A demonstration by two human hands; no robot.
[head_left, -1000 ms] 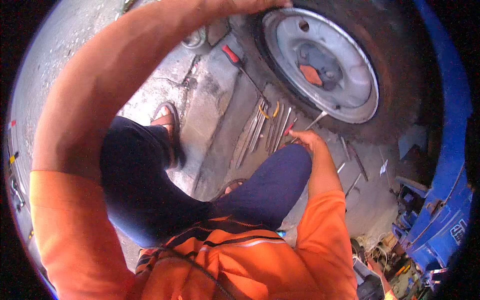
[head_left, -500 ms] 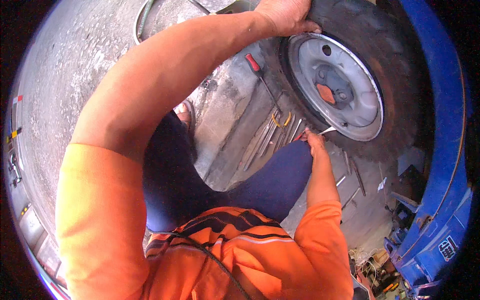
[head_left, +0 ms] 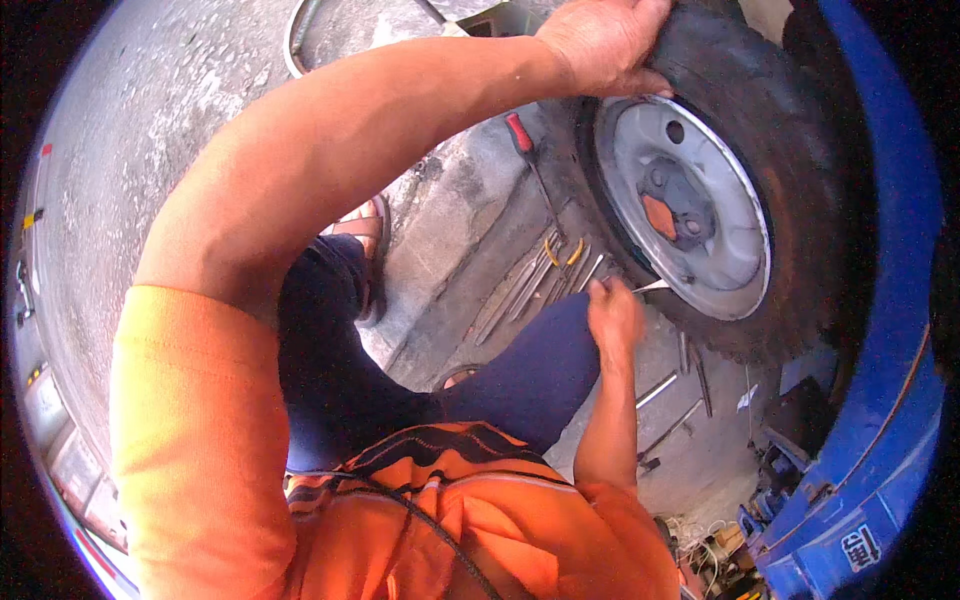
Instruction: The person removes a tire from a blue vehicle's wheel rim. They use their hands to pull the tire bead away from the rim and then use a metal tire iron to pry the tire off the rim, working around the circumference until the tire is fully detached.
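Tire [head_left: 800, 190] sits under the left hand [head_left: 608, 48], spread on its sidewall, and beyond the right hand [head_left: 616, 318], closed around a metal tool [head_left: 654, 287] reaching the grey rim [head_left: 728, 275]. Versus earlier, red handle at right hand is hidden.

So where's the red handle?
In the head view, the red handle lies on the ground in the upper middle, left of the wheel and down-left from the left hand.
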